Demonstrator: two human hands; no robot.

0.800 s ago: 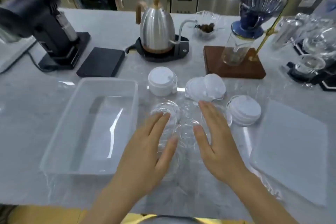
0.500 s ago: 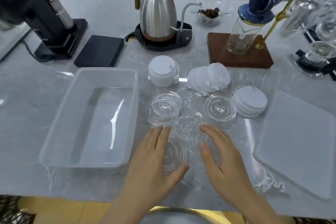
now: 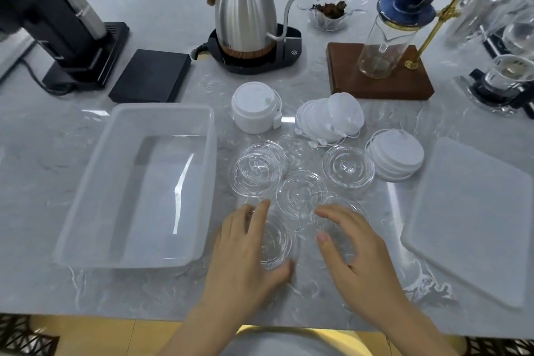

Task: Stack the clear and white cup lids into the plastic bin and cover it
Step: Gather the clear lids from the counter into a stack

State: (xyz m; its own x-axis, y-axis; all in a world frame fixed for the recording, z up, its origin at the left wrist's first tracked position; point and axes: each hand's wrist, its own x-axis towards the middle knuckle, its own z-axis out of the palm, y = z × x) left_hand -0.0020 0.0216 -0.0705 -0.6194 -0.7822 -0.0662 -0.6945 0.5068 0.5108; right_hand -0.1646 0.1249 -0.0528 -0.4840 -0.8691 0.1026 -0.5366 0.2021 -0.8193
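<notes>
An empty translucent plastic bin (image 3: 95, 196) sits on the left of the marble counter. Its flat lid (image 3: 474, 222) lies on the right. Several clear cup lids (image 3: 302, 192) are scattered between them. Three groups of white cup lids lie beyond: an upright stack (image 3: 254, 108), a toppled fan (image 3: 329, 118) and a low stack (image 3: 396, 154). My left hand (image 3: 245, 251) rests with spread fingers over a clear lid (image 3: 274, 243) near the bin's corner. My right hand (image 3: 355, 251) hovers with curled fingers over another clear lid (image 3: 344, 211). Neither hand grips anything.
At the back stand a black grinder (image 3: 57, 26), a black scale (image 3: 150, 75), a steel gooseneck kettle (image 3: 245, 14) on its base, a glass dish (image 3: 332, 9), a pour-over stand on a wooden block (image 3: 378, 72) and glassware (image 3: 502, 72). The counter's front edge runs just below my wrists.
Both hands have drawn back toward me from the middle of the clear lids to the nearest ones. The view has tilted down, and more clear lids are uncovered.
</notes>
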